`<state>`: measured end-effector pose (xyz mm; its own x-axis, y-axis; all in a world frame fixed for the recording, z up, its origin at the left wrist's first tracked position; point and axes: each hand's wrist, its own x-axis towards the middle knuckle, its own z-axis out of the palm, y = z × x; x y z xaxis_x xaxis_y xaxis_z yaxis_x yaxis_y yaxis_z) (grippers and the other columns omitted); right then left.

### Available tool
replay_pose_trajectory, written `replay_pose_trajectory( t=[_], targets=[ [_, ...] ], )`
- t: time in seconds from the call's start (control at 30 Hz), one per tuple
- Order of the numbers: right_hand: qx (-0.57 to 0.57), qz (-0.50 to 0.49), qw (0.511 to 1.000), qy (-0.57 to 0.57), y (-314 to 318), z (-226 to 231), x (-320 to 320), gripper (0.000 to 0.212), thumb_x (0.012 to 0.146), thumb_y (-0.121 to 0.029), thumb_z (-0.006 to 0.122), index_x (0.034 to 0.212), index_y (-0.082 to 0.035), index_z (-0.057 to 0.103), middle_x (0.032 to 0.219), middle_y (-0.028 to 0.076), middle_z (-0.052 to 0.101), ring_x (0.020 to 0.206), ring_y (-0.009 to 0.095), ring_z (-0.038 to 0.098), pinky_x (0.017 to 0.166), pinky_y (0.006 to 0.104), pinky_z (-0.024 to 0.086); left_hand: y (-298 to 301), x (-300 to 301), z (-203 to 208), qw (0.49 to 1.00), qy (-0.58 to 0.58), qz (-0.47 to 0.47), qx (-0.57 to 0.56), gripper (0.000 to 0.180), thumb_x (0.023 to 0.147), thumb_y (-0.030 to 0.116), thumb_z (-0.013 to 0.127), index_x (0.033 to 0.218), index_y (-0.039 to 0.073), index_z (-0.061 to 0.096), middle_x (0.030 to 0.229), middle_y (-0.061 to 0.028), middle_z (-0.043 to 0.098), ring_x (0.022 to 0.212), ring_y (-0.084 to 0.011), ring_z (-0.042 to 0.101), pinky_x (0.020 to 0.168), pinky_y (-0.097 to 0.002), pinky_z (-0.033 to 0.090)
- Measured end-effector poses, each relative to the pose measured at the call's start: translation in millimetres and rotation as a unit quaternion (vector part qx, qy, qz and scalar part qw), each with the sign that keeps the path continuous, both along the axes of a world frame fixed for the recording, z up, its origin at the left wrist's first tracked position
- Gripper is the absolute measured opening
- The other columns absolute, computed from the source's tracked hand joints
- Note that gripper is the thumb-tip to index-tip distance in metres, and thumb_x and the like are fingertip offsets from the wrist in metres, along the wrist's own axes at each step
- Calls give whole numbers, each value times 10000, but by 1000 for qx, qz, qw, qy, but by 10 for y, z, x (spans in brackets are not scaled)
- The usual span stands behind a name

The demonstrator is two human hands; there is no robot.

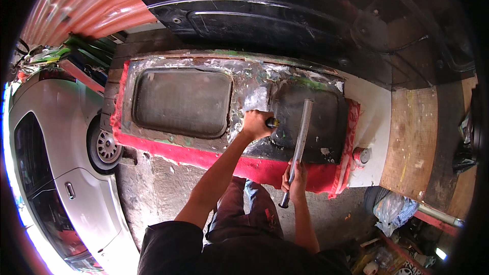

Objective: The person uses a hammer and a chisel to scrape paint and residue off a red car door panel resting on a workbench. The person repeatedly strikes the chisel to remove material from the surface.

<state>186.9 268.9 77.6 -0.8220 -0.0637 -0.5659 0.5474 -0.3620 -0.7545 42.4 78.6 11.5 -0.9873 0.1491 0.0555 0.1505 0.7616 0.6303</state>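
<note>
A worn, dark metal panel [249, 145] with flaking paint and two recessed areas lies flat in front of me. Over its middle, my left hand [258, 124] is closed around a tool with a black and yellow handle [273, 122]. The handle end points right; the working end is hidden by the hand and cannot be made out. My right hand [296, 175] grips a long metal pipe [303, 130] near its lower end. The pipe slants up over the panel's right recess. Bare, whitish metal [256, 99] shows just beyond my left hand.
A red cloth [204, 160] lies under the panel. A small can [361, 156] stands to its right, by wooden boards [414, 137]. Behind hangs a large black vehicle panel [285, 15]. A silver car [76, 188] is parked at left. Plastic bags [389, 211] and clutter sit lower right.
</note>
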Motion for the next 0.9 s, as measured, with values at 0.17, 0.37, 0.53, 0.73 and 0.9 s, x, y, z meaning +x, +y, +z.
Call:
replay_pose_trajectory(
  t=[0.17, 0.37, 0.53, 0.73, 0.9],
  targets=[
    [-7, 7, 1000, -9, 30, -121, 80, 352, 1025, -427, 424, 1050, -77, 442, 564, 9, 412, 337, 84, 346, 292, 247, 254, -95, -57, 20, 997, -32, -68, 10, 327, 671, 333, 742, 927, 147, 664, 768, -101, 700, 752, -318, 685, 703, -453, 545],
    [-11, 3, 1000, -15, -30, -83, 66, 366, 1019, -435, 433, 1052, -71, 443, 564, 10, 411, 337, 86, 343, 291, 250, 252, -71, -59, 28, 989, -41, -140, -4, 490, 675, 344, 753, 1087, 143, 581, 870, -92, 703, 785, -356, 669, 726, -479, 523],
    [2, -12, 1000, -22, -84, -87, 52, 332, 1013, -447, 428, 1013, -117, 458, 546, 4, 395, 322, 84, 312, 279, 247, 238, -9, 54, -66, 988, 77, -132, 13, 406, 728, 356, 769, 1027, 135, 607, 908, -59, 686, 857, -288, 662, 754, -427, 500],
    [21, -21, 999, -16, -68, -166, 93, 342, 1013, -447, 431, 1013, -106, 458, 547, 8, 395, 322, 85, 315, 276, 251, 244, -27, 183, -62, 990, 62, -125, 11, 400, 723, 307, 756, 1046, 127, 602, 922, -59, 684, 862, -271, 660, 729, -415, 500],
    [27, -25, 999, -21, -92, -173, 94, 339, 1015, -438, 431, 1016, -100, 460, 547, 12, 396, 321, 91, 319, 276, 253, 249, -48, 157, -160, 992, 45, -116, 2, 424, 672, 249, 744, 1051, 131, 595, 861, -65, 687, 780, -293, 671, 648, -435, 524]
  ],
)
